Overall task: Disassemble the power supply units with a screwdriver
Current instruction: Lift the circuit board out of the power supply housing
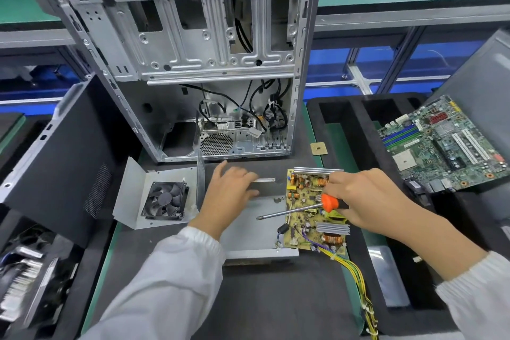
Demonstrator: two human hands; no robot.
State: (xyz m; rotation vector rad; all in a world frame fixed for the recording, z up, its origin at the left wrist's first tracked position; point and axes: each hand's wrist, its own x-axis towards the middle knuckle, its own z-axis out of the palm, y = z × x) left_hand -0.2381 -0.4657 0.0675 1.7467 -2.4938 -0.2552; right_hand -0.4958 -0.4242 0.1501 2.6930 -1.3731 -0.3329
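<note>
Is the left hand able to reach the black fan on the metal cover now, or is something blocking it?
Probably yes. The left hand rests open on the metal casing, and the fan lies just to its left, with only a thin upright panel edge between.

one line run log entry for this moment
left hand: flat on grey metal psu case | right hand: grips orange-handled screwdriver, lifting yellow circuit board | fan cover: off

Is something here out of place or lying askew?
The small square chip lies loose on the mat beside the open computer case, away from the motherboard, which sits tilted across the foam tray.
</note>
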